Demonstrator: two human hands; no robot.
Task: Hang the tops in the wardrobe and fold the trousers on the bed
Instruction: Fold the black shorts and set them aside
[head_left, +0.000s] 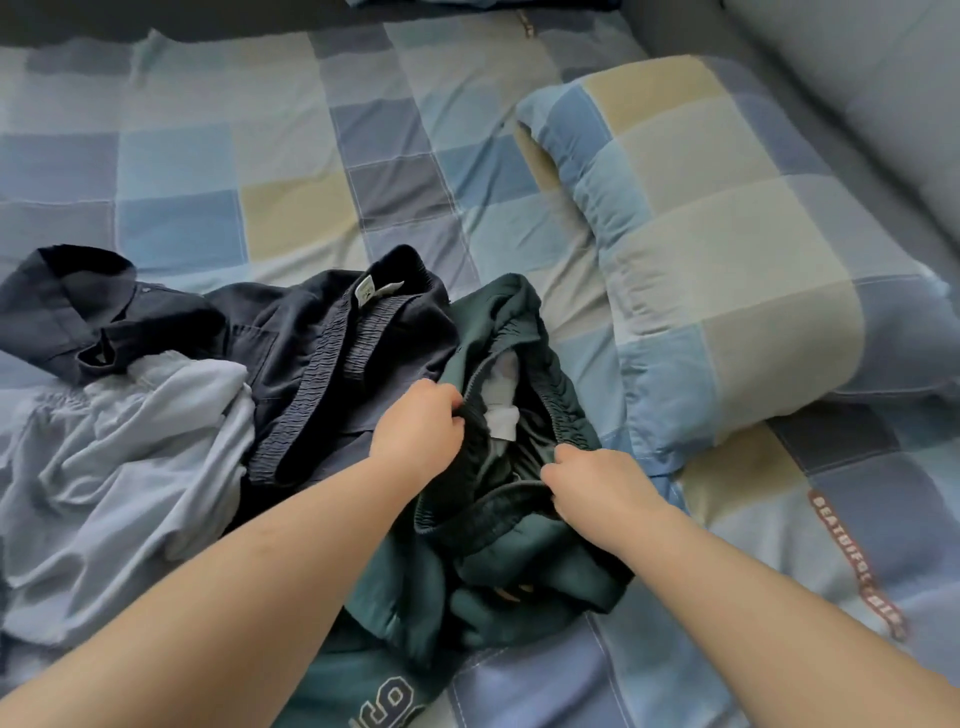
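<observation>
Dark green trousers (519, 561) lie crumpled on the checked bed sheet (291, 156), their elastic waistband open toward me with a white label inside. My left hand (418, 423) grips the waistband's left side. My right hand (592, 480) grips its right front edge. Left of them lie navy trousers (332, 343) with a ribbed waistband, a dark navy top (93, 312) with a collar, and a pale blue garment (119, 467). A teal garment (363, 691) with printed numerals shows at the bottom edge, under the green trousers.
A checked pillow (727, 260) lies to the right, close to the green trousers. A grey padded headboard (857, 78) runs along the right edge. A red label strip (857, 566) is sewn on the sheet at lower right. Bare sheet stretches beyond the clothes.
</observation>
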